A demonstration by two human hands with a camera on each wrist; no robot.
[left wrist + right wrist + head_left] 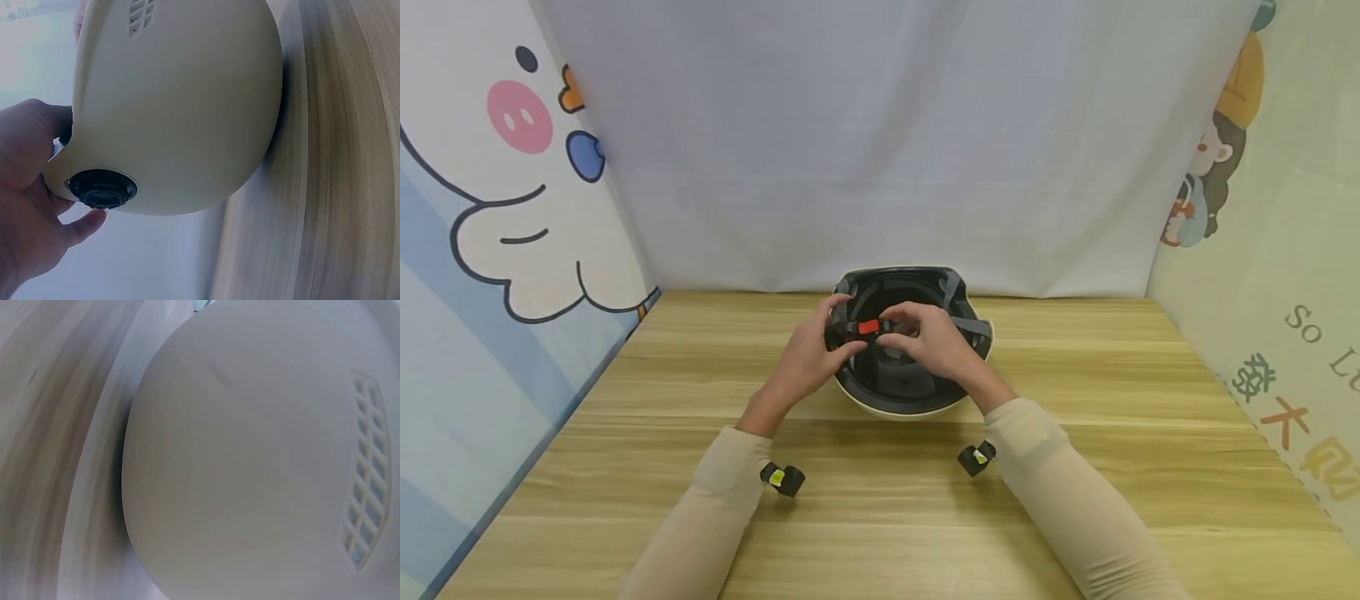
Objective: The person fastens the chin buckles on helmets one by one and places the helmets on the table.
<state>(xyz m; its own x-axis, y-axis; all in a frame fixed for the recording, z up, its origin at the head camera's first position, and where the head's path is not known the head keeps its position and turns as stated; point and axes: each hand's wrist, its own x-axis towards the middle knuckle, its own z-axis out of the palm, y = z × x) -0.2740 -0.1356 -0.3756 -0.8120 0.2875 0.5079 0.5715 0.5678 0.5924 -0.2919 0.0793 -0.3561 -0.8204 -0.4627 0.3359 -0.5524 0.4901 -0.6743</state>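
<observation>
A cream helmet [901, 410] lies upside down on the table, its black inside facing up in the head view. Across its opening runs a chin strap with a red and black buckle [868, 327]. My left hand [808, 354] reaches over the left rim and holds the buckle's left end between thumb and fingers. From the other side, my right hand [932, 342] pinches the strap right beside the red part. A black round knob [103, 188] shows on the shell near the left fingers in the left wrist view. The shell [250, 456] hides the right hand in the right wrist view.
The wooden table [647, 433] spreads around the helmet. A light curtain [880, 150] hangs behind its back edge, and printed cartoon panels stand on both sides. A small black camera [783, 479] is worn on the left wrist, another [977, 458] on the right.
</observation>
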